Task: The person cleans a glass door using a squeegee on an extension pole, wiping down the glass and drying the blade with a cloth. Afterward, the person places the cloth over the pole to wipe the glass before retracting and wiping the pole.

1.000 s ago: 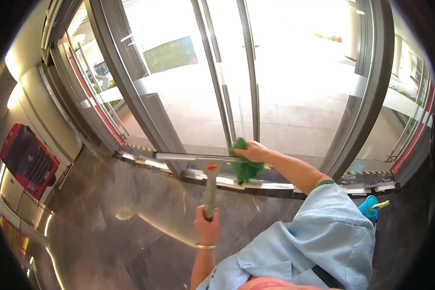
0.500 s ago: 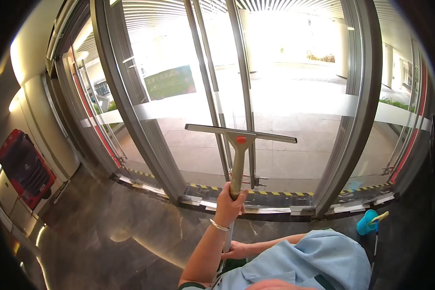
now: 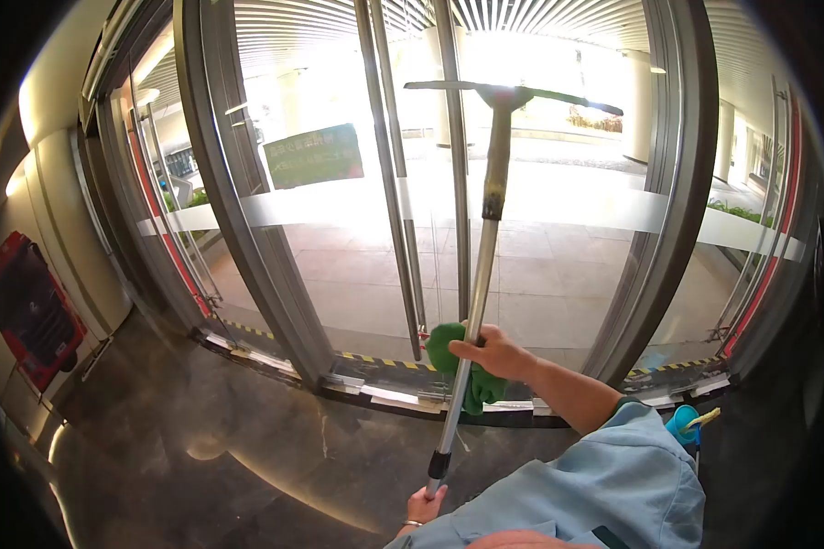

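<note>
A squeegee on a long metal pole stands raised in front of the glass doors, its wide blade near the top of the view. My left hand, with a bracelet at the wrist, is closed round the pole's lower end, just below a black collar. Higher up, my right hand grips the pole together with a green cloth, which hangs down beside it. Whether the blade touches the glass I cannot tell.
Metal door frames and vertical handles cross the view. At the right on the dark floor is a blue bucket with something yellow at it. A red vehicle-shaped display stands at the left.
The squeegee has risen high on its pole. My left hand has moved from the squeegee's handle to the pole's lower end, and my right hand has come up with the green cloth.
</note>
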Available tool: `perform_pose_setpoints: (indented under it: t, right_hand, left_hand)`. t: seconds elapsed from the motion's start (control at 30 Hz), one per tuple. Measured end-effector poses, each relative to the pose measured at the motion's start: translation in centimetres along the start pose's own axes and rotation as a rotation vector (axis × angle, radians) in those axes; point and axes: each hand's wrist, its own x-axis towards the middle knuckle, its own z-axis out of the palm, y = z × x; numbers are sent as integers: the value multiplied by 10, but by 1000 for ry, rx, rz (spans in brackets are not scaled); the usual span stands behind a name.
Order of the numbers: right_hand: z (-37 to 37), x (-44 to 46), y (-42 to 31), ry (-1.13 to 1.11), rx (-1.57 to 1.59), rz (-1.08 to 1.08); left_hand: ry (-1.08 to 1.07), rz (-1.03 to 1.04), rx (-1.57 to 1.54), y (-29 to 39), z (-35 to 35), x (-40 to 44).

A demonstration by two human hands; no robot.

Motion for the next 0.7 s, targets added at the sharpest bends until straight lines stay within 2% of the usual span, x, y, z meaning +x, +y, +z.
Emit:
perform_pose_setpoints:
  t: [0.03,0.07,0.1,0.17,0.2,0.23,0.27,0.3,0.37,0.43,0.5,0.57,0.6,0.63,0.67,0.7]
  right_hand:
    - [-5,-1,-2,5,-18,-23]
    - [-6,14,33,112,123,-137]
    - [-11,11,41,113,118,-142]
    - [-18,3,57,69,362,-35]
    - [-19,2,88,23,-8,-24]
    - [-13,0,119,-23,-379,-12]
    - [2,-11,134,-173,-381,30]
    - [19,-21,147,-323,-380,70]
    - [56,-36,161,-365,178,214]
    - [53,-32,169,-394,262,143]
    - [38,-31,150,-419,346,64]
    - [-20,-30,74,-355,-212,-44]
    - [-41,-17,62,-180,-352,-140]
    - [-58,-8,69,-98,160,-169]
    - [-64,6,49,55,465,-332]
    - [-66,23,21,212,770,-493]
  left_hand:
    - [119,-55,98,6,3,9]
    - [197,122,19,39,-4,4]
    - [200,127,16,57,-9,11]
    - [87,246,-75,86,-23,23]
    - [87,245,-74,104,-27,29]
    - [158,431,-51,127,-30,37]
    - [230,618,-28,147,-32,44]
    - [230,620,-26,164,-33,52]
    - [164,683,-23,188,-28,66]
    - [139,736,-45,196,-21,80]
    - [-163,494,-257,215,-28,86]
    - [-129,536,-284,226,-25,103]
    - [-92,593,-235,234,-24,112]
    - [-52,652,-188,243,-23,121]
    - [71,716,-52,257,-21,125]
    - [70,717,-59,269,-17,128]
